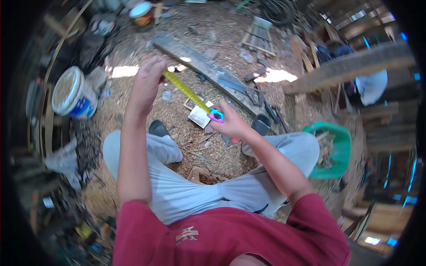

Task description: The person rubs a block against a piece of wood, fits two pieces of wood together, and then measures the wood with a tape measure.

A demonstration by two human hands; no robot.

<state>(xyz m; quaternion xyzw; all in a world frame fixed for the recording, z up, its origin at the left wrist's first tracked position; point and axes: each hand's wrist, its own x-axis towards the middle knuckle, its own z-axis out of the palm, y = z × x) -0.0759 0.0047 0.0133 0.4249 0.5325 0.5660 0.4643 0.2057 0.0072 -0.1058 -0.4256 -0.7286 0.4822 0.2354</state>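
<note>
A tape measure [216, 115] with a pink and blue case sits in my right hand [229, 120], the fingers closed round it. Its yellow blade [188, 92] is drawn out up and to the left. My left hand [150, 79] pinches the far end of that blade; the fingertips are partly hidden. Below the blade, a small silvery-white block [199, 115] lies on the ground between my feet. Beyond both hands a long grey plank [199, 66] lies slantwise, with a handsaw [233, 85] on its right part.
Wood shavings [133, 146] cover the ground. A white bucket [66, 91] stands at left, and a green basin [341, 150] with wood scraps at right. A thick beam [355, 66] juts in from the right. A small wooden stool [259, 37] is farther back.
</note>
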